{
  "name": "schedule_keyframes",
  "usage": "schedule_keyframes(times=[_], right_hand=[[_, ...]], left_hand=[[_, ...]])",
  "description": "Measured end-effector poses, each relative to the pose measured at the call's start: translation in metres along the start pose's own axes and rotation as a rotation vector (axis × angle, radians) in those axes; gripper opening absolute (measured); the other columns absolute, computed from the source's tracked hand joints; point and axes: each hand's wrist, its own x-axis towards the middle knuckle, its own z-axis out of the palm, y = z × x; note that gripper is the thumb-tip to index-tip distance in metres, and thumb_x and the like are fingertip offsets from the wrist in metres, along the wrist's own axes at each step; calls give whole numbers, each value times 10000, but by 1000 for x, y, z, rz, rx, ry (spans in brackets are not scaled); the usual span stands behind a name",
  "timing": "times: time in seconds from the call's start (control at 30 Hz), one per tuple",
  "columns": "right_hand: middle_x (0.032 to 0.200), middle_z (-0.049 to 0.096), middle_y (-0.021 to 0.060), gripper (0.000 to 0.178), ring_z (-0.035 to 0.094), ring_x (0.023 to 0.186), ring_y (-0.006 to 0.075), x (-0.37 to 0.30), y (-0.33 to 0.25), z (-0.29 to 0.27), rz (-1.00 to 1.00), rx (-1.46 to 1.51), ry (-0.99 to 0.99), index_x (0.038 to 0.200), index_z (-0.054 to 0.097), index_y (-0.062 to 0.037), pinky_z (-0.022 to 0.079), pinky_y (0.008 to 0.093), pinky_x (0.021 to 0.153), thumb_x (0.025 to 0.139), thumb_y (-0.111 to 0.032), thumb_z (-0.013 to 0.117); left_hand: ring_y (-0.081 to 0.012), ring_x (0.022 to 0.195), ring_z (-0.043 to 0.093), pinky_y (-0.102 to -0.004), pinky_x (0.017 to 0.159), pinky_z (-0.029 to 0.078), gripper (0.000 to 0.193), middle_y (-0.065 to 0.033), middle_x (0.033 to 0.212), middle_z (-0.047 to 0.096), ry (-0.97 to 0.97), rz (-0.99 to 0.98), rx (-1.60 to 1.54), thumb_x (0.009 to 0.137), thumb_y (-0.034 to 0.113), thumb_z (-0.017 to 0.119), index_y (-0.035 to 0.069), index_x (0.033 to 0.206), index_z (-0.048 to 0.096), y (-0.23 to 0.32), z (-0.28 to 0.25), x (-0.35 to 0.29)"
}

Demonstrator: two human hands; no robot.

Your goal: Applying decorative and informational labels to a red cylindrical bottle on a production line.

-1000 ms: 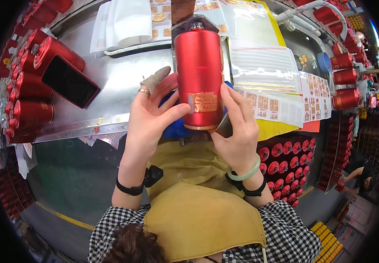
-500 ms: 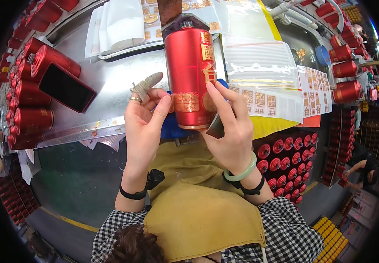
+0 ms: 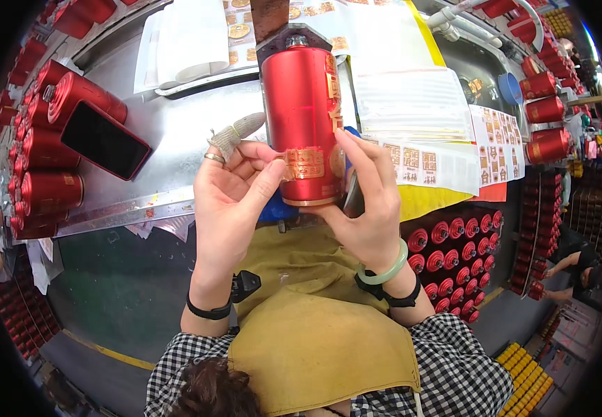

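A glossy red bottle (image 3: 299, 97) with a dark cap lies in front of me, cap end away. Gold raised lettering runs along its right side, and an ornate gold label (image 3: 306, 163) is on its lower part. At that label's left end, the thumb and forefinger of my left hand (image 3: 235, 177) pinch its edge. One left finger wears a grey cloth finger cover (image 3: 238, 134). My right hand (image 3: 372, 191) grips the bottle's lower right side, fingers along the flank and thumb at the base. A dark flat object (image 3: 354, 198), partly hidden, sits between that palm and the bottle.
A dark phone (image 3: 106, 139) leans on red bottles (image 3: 50, 146) at the left of the metal table (image 3: 155, 167). Sheets of gold stickers (image 3: 419, 163) lie at the right, near a blue tape roll (image 3: 510, 88). Crated red bottles (image 3: 454, 257) stand below. Another person (image 3: 579, 267) works far right.
The bottle has turned, its gold lettering shifting toward the right edge. My left fingertips have moved slightly right with the label's end, closer against the bottle.
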Motion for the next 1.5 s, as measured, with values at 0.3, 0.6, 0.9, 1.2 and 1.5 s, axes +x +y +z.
schedule_keyframes(times=[0.3, 0.6, 0.9, 1.2, 1.5], right_hand=[[1339, 577, 69, 785, 487, 836, 59, -2, 9, -10, 396, 678, -55, 1528, 482, -34, 444, 226, 742, 867, -177, 880], [1194, 590, 31, 486, 561, 919, 40, 8, 7, -11, 474, 798, -32, 1478, 509, 3, 465, 213, 805, 1072, -219, 658], [1050, 495, -16, 510, 475, 821, 24, 21, 9, -9, 507, 684, -105, 1464, 526, -36, 422, 192, 740, 1020, -183, 728], [946, 474, -26, 695, 442, 802, 34, 29, 4, -13, 558, 665, -148, 1522, 416, 1, 409, 202, 734, 933, -101, 771], [925, 463, -35, 791, 420, 786, 41, 37, 8, -16, 610, 684, -231, 1553, 393, 11, 411, 204, 743, 887, -112, 800]], left_hand=[[-107, 1016, 636, -267, 933, 533, 522, -28, 1088, 621, -124, 16, -42, 983, -40, 677, -25, 1474, 501, 17, 33, -1], [-95, 977, 603, -252, 858, 500, 530, -22, 1076, 618, -131, 40, -98, 980, -14, 676, -31, 1482, 506, 23, 44, -6], [-112, 1085, 617, -287, 1003, 527, 514, -55, 1160, 613, -33, 100, -53, 999, -74, 636, -39, 1480, 460, 6, 8, -9], [-100, 959, 595, -264, 857, 476, 476, -49, 1087, 659, 52, -45, -24, 1047, 60, 629, -30, 1491, 485, -12, -11, 0], [-102, 918, 585, -261, 812, 455, 523, -30, 1008, 648, -18, -100, 8, 1017, 87, 687, -34, 1485, 488, -15, -15, 4]])
